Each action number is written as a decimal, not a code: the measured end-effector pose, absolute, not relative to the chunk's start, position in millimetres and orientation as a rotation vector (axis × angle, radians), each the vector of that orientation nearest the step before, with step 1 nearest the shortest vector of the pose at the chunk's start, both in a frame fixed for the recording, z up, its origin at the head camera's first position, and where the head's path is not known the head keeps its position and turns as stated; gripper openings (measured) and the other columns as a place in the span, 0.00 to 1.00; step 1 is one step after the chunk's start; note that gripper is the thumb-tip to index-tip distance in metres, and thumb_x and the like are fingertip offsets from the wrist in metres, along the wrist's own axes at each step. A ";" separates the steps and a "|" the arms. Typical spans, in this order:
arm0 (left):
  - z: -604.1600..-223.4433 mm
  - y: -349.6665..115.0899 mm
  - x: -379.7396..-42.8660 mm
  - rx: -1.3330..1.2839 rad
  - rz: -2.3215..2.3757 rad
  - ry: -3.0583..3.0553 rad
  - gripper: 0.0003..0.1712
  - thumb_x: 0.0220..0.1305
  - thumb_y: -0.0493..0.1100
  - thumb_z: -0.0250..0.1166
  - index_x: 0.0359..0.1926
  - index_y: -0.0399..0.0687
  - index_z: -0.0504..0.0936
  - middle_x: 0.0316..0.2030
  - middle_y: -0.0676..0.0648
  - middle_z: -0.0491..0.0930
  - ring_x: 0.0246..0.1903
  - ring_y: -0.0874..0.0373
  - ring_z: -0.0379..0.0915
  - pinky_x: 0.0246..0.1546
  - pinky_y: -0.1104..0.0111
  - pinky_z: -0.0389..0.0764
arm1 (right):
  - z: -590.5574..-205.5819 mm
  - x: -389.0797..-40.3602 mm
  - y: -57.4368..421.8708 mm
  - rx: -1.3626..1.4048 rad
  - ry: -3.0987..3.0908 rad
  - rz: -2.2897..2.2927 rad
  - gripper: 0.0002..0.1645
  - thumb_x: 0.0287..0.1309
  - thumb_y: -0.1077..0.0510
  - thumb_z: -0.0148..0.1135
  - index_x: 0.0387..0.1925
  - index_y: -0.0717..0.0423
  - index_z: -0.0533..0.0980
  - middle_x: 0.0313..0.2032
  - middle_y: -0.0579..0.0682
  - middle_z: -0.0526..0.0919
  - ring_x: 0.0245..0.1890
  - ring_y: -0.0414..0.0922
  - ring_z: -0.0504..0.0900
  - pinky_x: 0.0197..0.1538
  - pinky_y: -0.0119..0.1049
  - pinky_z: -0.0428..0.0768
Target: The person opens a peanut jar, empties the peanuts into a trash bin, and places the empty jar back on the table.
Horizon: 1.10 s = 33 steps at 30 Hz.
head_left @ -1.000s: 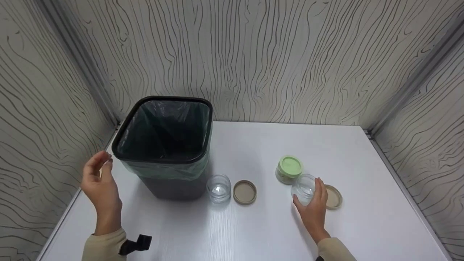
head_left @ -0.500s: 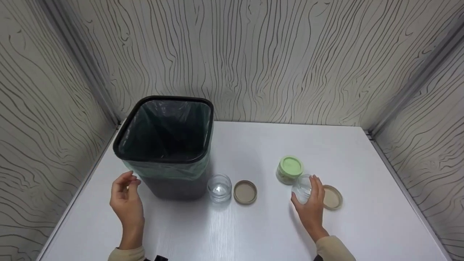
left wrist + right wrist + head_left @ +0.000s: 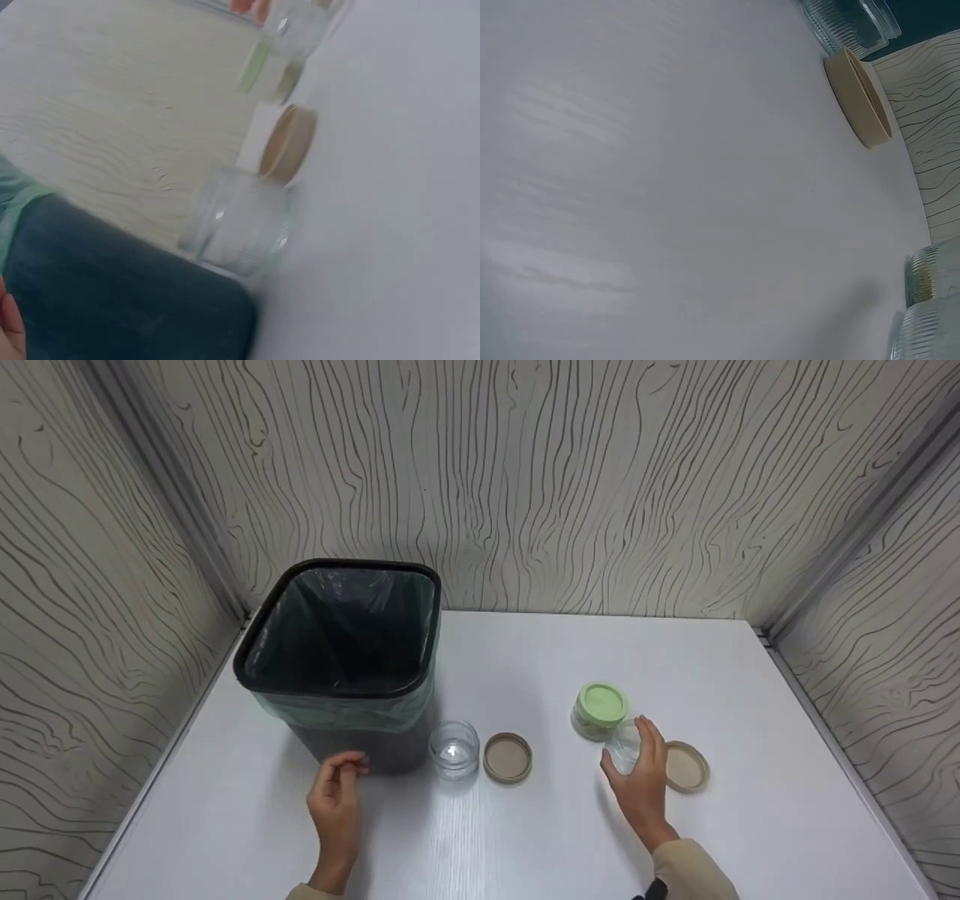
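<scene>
My right hand [image 3: 641, 787] grips an open clear glass jar [image 3: 621, 744], thumb at its left and fingers at its right. Just behind it stands a similar jar with a pale green lid [image 3: 603, 703] and some contents. A beige lid [image 3: 686, 767] lies to the right of that hand, inner side up. My left hand [image 3: 337, 802], fingers loosely bent and holding nothing visible, is in front of the bin, left of a second open glass jar [image 3: 454, 750]. Beside that jar lies another beige lid [image 3: 508, 758], also seen in the left wrist view.
A dark square bin [image 3: 360, 750] with a black rim and a green bag liner [image 3: 337, 712] stands at the back left. Line-patterned panels [image 3: 525, 487] close off the white table [image 3: 555, 840] at the back and both sides.
My left hand has moved right and toward me, from the bin's left side to its front. The right hand has shifted slightly left with the glass jar.
</scene>
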State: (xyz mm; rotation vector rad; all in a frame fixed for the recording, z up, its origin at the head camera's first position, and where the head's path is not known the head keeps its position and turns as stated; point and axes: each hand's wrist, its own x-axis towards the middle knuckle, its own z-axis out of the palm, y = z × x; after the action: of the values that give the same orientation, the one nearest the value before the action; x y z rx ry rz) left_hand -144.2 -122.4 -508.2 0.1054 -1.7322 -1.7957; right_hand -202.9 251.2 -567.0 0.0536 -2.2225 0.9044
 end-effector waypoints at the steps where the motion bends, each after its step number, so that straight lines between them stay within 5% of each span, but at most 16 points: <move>1: -512.0 -118.4 -143.8 0.099 -1.813 -1.756 0.10 0.69 0.28 0.48 0.37 0.23 0.75 0.32 0.60 0.80 0.33 0.71 0.77 0.36 0.80 0.79 | -566.6 -203.6 251.4 0.057 -2.223 0.902 0.42 0.39 0.72 0.71 0.59 0.74 0.65 0.58 0.70 0.68 0.60 0.64 0.67 0.66 0.05 0.48; 8: -537.9 -92.7 -144.5 0.035 -1.785 -2.035 0.09 0.64 0.25 0.53 0.35 0.32 0.80 0.31 0.51 0.83 0.33 0.70 0.79 0.38 0.79 0.81 | -560.2 -208.2 252.5 0.043 -2.298 0.877 0.42 0.40 0.70 0.71 0.60 0.72 0.65 0.58 0.68 0.69 0.61 0.62 0.68 0.67 0.07 0.49; 11: -543.3 -85.1 -146.6 -0.011 -1.780 -2.195 0.09 0.63 0.27 0.56 0.37 0.38 0.82 0.34 0.43 0.85 0.34 0.70 0.79 0.40 0.79 0.80 | -555.3 -211.6 252.9 0.025 -2.363 0.864 0.43 0.41 0.69 0.72 0.61 0.70 0.64 0.59 0.67 0.69 0.62 0.61 0.67 0.73 0.27 0.62; 15: -546.1 -76.6 -151.0 -0.100 -1.831 -2.368 0.09 0.64 0.30 0.56 0.40 0.39 0.82 0.38 0.40 0.85 0.37 0.66 0.80 0.41 0.77 0.79 | -549.3 -217.8 254.6 0.013 -2.424 0.865 0.43 0.41 0.69 0.72 0.61 0.70 0.63 0.60 0.68 0.68 0.63 0.62 0.67 0.67 0.54 0.68; 33: -553.8 -47.2 -161.6 -0.288 -1.876 -2.481 0.11 0.63 0.31 0.56 0.44 0.35 0.81 0.42 0.37 0.84 0.38 0.58 0.82 0.40 0.75 0.80 | -528.3 -237.9 259.8 0.028 -2.594 0.868 0.41 0.45 0.66 0.71 0.61 0.73 0.62 0.61 0.71 0.67 0.64 0.66 0.65 0.69 0.57 0.66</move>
State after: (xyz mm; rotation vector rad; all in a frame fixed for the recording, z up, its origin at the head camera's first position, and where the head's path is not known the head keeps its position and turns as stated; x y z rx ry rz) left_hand -161.6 -47.2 -553.8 -0.2880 -2.4806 -1.8760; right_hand -237.9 259.8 -528.3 0.0285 -2.5941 0.8682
